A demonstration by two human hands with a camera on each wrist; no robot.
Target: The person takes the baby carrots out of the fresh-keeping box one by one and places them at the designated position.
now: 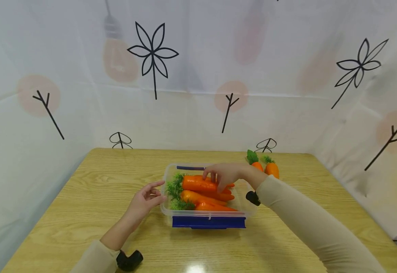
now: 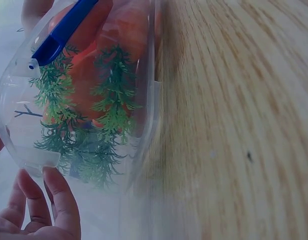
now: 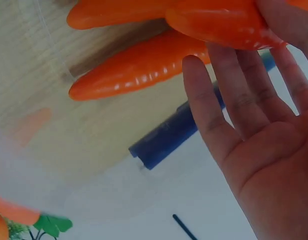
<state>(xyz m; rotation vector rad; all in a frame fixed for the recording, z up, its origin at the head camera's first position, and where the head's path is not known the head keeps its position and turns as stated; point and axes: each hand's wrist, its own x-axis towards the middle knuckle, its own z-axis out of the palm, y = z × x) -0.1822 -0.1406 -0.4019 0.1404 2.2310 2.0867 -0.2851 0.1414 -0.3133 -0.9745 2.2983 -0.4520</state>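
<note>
A clear plastic box [image 1: 208, 213] with blue side latches stands on the table, holding several orange carrots with frilly green tops. Inside it, my right hand [image 1: 226, 175] reaches down over the uppermost carrot [image 1: 195, 183]. The right wrist view shows that carrot [image 3: 219, 22] between the thumb and the fingers [image 3: 244, 102]. At the box's left side is my left hand [image 1: 145, 199], its fingers loosely bent and holding nothing. In the left wrist view its fingertips [image 2: 56, 182] are right at the box's rim, near the green tops [image 2: 111, 100].
Two more carrots, one with a leafy top [image 1: 257, 165] and one with a frilly top [image 1: 272, 170], lie behind the box to the right. The wooden table [image 1: 116, 174] ends at a patterned white cloth [image 1: 198, 117] at the back and sides.
</note>
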